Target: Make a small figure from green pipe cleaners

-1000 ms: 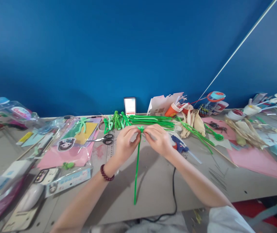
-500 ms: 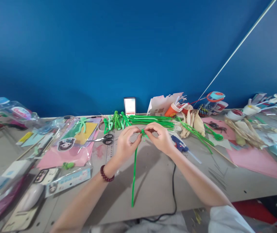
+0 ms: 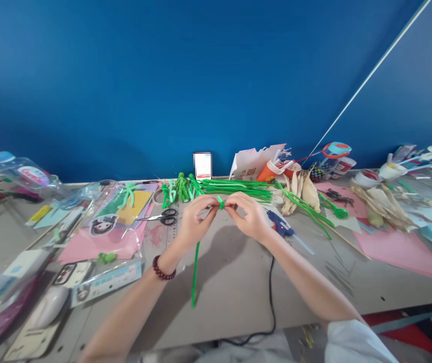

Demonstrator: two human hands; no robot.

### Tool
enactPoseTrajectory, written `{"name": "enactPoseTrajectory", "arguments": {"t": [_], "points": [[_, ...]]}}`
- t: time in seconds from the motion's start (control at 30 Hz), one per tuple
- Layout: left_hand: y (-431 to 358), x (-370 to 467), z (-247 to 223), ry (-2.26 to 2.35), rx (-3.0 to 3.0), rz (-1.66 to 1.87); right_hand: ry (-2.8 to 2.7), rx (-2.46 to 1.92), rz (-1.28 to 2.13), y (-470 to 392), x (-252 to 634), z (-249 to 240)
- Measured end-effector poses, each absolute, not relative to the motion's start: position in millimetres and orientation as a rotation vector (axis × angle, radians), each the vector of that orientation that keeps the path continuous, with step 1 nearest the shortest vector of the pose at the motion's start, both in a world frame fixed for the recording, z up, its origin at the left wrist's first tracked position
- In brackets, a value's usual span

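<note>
Between my fingertips is a small twisted knot of green pipe cleaner [image 3: 221,203], its short ends sticking up. My left hand [image 3: 198,218] pinches it from the left, and a long green tail hangs down below that hand over the table. My right hand [image 3: 250,216] pinches the same knot from the right with thumb and forefinger. The fingertips partly hide the twist. Behind my hands lies a bundle of straight green pipe cleaners [image 3: 238,187], with several curled green pieces [image 3: 181,189] at its left end.
Black-handled scissors [image 3: 168,217] and a clear ruler [image 3: 171,234] lie left of my hands. On the right rests a blue glue gun [image 3: 281,223] with its black cord [image 3: 271,297] trailing to the front edge. A phone [image 3: 203,165] leans against the blue wall.
The long tail of the pipe cleaner has swung left and now hangs beneath my left hand. Both hands stay pinched together at nearly the same spot; the knot has turned a little.
</note>
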State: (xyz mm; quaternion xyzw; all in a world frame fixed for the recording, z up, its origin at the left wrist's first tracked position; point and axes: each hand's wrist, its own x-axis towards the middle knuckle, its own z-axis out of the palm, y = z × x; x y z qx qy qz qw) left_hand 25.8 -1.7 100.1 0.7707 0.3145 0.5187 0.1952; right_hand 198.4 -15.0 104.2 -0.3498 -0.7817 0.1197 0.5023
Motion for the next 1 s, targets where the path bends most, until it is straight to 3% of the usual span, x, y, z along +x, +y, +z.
{"name": "enactPoseTrajectory", "arguments": {"t": [1.0], "points": [[2, 21, 94, 0.768, 2.492, 1.438, -2.184, -0.848, -0.068, -16, 212, 106]]}}
